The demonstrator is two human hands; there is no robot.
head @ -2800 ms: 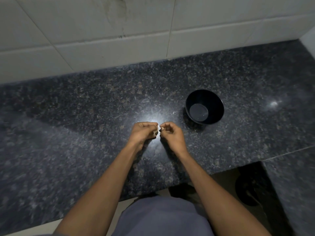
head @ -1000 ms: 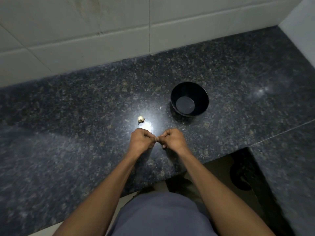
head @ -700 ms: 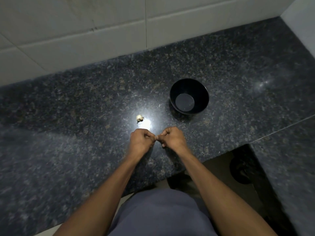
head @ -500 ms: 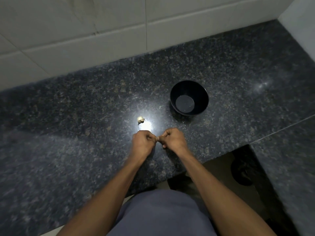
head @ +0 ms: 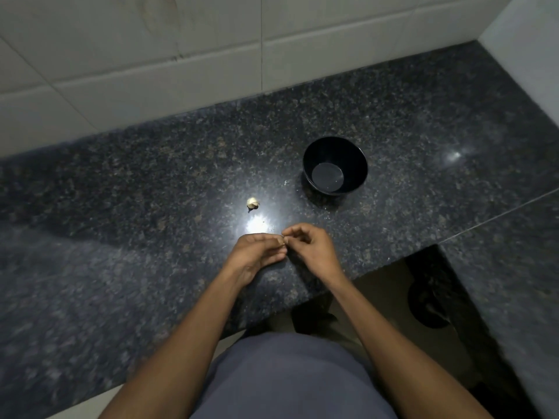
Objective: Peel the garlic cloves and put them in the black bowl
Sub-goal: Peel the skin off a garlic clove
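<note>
A small pale garlic clove [head: 253, 202] lies left of the round black bowl [head: 335, 165] while our left hand [head: 257, 252] and right hand [head: 314, 249] pinch together, seemingly on something tiny.

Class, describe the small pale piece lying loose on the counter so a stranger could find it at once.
Start at the dark speckled granite counter below the white tiled wall. Find the black bowl, then look to its left and nearer the person, beside the bright glare. The garlic piece lies there, the only pale thing on the dark stone.
</note>
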